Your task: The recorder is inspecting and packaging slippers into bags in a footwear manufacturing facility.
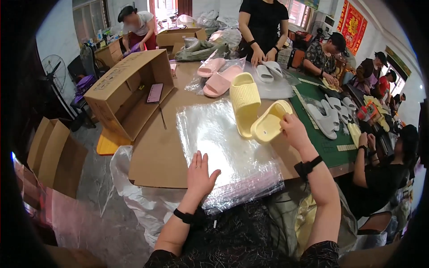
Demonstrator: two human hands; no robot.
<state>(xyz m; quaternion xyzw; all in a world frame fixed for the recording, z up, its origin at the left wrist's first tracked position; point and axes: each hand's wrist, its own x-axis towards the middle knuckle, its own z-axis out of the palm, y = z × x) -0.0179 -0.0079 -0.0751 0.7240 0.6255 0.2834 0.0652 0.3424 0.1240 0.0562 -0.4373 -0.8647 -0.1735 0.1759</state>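
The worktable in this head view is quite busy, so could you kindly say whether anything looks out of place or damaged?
Nothing looks clearly spilled or damaged: the right hand holds a yellow slipper, and the clear plastic lies flat. Perhaps odd is the phone-like device at the mouth of the sideways cardboard box, amid footwear and packaging.

Grey floor is spreading out past the worktop's left edge, and there, a round-caged standing fan is towering beside a pale wall, with a dark chair sitting close to a wooden desk! Off the far left corner, a dark-framed window is showing greyish panes; beyond the far edge, daylight is pouring through a red-framed opening. Over the far right corner, a second window is glowing white, a red-and-gold hanging is blazing out, and a green tabletop is running alongside the right edge
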